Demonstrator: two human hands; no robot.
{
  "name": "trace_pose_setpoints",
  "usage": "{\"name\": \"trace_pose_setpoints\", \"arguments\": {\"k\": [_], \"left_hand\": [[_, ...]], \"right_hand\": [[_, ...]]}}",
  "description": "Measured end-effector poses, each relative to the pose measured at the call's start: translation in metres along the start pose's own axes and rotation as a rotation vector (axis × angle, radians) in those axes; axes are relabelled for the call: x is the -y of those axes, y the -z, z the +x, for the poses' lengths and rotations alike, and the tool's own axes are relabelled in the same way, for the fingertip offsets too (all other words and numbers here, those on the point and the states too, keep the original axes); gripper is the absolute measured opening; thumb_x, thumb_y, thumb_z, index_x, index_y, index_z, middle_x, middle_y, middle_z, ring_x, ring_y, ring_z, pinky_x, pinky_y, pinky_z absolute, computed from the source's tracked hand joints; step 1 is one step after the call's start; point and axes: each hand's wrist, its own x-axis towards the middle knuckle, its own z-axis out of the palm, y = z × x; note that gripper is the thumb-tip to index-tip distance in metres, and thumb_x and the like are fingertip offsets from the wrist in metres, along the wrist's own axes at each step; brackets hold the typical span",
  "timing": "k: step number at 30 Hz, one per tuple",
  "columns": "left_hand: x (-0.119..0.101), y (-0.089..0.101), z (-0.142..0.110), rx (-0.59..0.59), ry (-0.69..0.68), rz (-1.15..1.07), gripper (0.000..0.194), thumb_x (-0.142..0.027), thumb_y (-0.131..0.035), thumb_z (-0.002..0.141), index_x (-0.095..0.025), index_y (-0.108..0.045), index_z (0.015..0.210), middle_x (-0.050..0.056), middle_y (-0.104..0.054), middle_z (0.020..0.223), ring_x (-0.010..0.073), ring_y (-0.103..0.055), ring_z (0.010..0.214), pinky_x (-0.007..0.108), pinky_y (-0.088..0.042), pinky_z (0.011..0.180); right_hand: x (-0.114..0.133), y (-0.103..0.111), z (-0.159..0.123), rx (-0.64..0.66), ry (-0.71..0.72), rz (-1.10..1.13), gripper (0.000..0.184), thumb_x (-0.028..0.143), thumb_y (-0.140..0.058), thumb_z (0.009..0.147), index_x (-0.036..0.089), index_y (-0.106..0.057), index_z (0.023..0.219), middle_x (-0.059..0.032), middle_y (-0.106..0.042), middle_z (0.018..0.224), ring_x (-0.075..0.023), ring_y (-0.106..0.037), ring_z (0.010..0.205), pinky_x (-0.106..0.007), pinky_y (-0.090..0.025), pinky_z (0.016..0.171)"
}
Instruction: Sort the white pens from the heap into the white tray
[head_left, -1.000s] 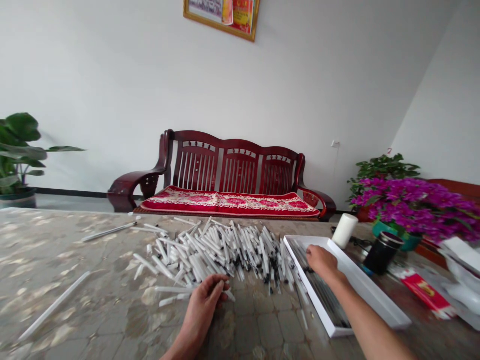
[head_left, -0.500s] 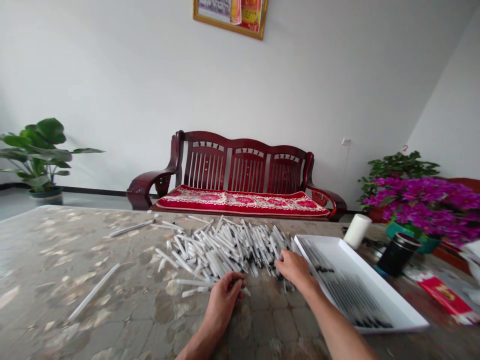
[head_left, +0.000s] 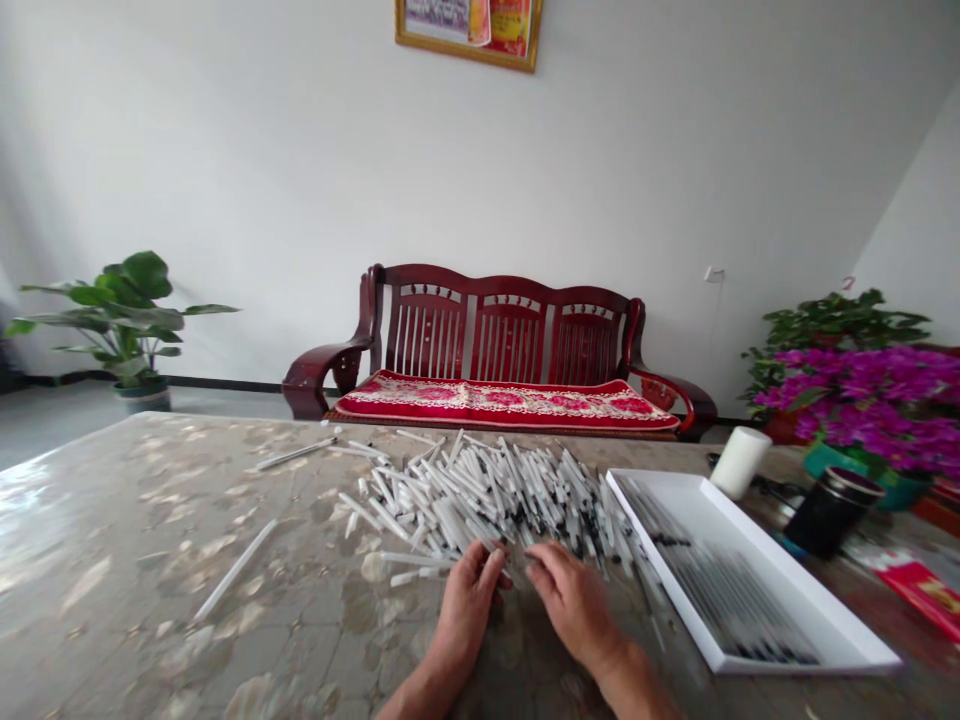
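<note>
A heap of white pens with black tips lies in the middle of a patterned table. My left hand rests at the heap's near edge, fingers bent together over a pen; what it grips is hard to make out. My right hand lies close beside it, fingers curled on the nearest pens, blurred by motion. To the right sits a white tray holding a row of dark pens.
A white cylinder, a black cup and a red packet stand right of the tray, with purple flowers behind. Loose long white sticks lie on the table's left. A wooden bench and a potted plant stand beyond.
My right hand has left the tray and swept left to the pile's near edge, ending beside my left hand. The left hand stays at the pile. The view has turned slightly left.
</note>
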Motion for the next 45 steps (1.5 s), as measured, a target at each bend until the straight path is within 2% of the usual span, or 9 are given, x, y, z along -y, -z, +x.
{"name": "trace_pose_setpoints", "arguments": {"k": [3,6,10,16,20,24,27,33,45], "left_hand": [[-0.004,0.001,-0.002,-0.036,0.005,0.004,0.046,-0.065,-0.063,0.073,-0.019,-0.063,0.076,-0.002,-0.061,0.057,0.0149,-0.053,0.051,0.024,-0.040,0.048],[-0.007,0.000,-0.003,-0.038,0.021,-0.025,0.048,-0.068,-0.061,0.074,-0.020,-0.060,0.073,0.001,-0.066,0.063,0.0169,-0.059,0.055,0.025,-0.042,0.048],[-0.006,-0.001,-0.003,-0.035,0.100,-0.152,0.047,-0.067,-0.065,0.072,-0.021,-0.057,0.078,0.002,-0.072,0.073,0.0185,-0.066,0.059,0.025,-0.046,0.048],[-0.004,0.001,0.000,-0.081,0.212,-0.372,0.046,-0.060,-0.075,0.069,-0.020,-0.059,0.086,0.006,-0.076,0.086,0.0182,-0.072,0.065,0.031,-0.059,0.062],[-0.005,0.006,0.002,-0.145,0.272,-0.519,0.039,-0.048,-0.080,0.072,-0.020,-0.057,0.088,0.008,-0.077,0.089,0.0190,-0.074,0.066,0.032,-0.062,0.065],[-0.007,0.011,0.006,-0.240,0.288,-0.606,0.024,-0.036,-0.074,0.082,-0.020,-0.056,0.086,0.008,-0.077,0.088,0.0180,-0.074,0.066,0.031,-0.063,0.065],[-0.010,0.013,0.008,-0.299,0.290,-0.643,0.018,-0.030,-0.069,0.087,-0.020,-0.055,0.084,0.008,-0.076,0.088,0.0171,-0.075,0.065,0.031,-0.064,0.066],[-0.015,0.016,0.012,-0.383,0.300,-0.679,0.010,-0.025,-0.064,0.091,-0.020,-0.056,0.088,0.007,-0.075,0.089,0.0160,-0.075,0.065,0.030,-0.064,0.064],[-0.019,0.017,0.012,-0.392,0.333,-0.691,0.008,-0.016,-0.052,0.097,-0.018,-0.053,0.089,0.007,-0.075,0.086,0.0159,-0.075,0.063,0.029,-0.064,0.061]], "right_hand": [[-0.018,0.017,0.001,-0.040,-0.272,-0.246,0.018,0.028,-0.047,0.098,0.022,-0.064,0.103,-0.0078,-0.073,0.102,-0.0216,-0.071,0.093,-0.027,-0.049,0.072],[-0.030,0.027,0.000,0.095,-0.463,-0.431,0.018,0.038,-0.056,0.093,0.022,-0.063,0.094,-0.0096,-0.074,0.095,-0.0258,-0.073,0.088,-0.029,-0.048,0.065],[-0.032,0.026,0.001,0.234,-0.535,-0.513,0.018,0.037,-0.055,0.093,0.021,-0.064,0.097,-0.0117,-0.075,0.099,-0.0265,-0.074,0.088,-0.030,-0.048,0.065],[-0.038,0.025,0.001,0.239,-0.582,-0.517,0.018,0.026,-0.048,0.094,0.023,-0.066,0.092,-0.0109,-0.077,0.097,-0.0255,-0.075,0.087,-0.029,-0.048,0.066],[-0.050,0.020,-0.005,0.091,-0.500,-0.393,0.024,0.027,-0.043,0.097,0.024,-0.067,0.099,-0.0103,-0.077,0.098,-0.0266,-0.075,0.086,-0.031,-0.052,0.068],[-0.046,0.005,-0.010,-0.053,-0.163,0.003,0.027,0.029,-0.043,0.096,0.025,-0.068,0.103,-0.0080,-0.077,0.100,-0.0222,-0.073,0.092,-0.030,-0.055,0.080],[-0.033,-0.006,-0.011,-0.065,-0.027,0.168,0.027,0.029,-0.044,0.096,0.026,-0.071,0.099,-0.0072,-0.075,0.092,-0.0199,-0.072,0.088,-0.028,-0.056,0.079],[-0.027,-0.011,-0.012,-0.087,0.005,0.203,0.026,0.030,-0.047,0.097,0.025,-0.072,0.096,-0.0067,-0.073,0.087,-0.0194,-0.072,0.081,-0.027,-0.056,0.074],[-0.027,-0.006,-0.013,-0.020,0.011,0.145,0.028,0.024,-0.044,0.099,0.024,-0.072,0.100,-0.0061,-0.071,0.088,-0.0175,-0.070,0.081,-0.025,-0.053,0.075]]}}
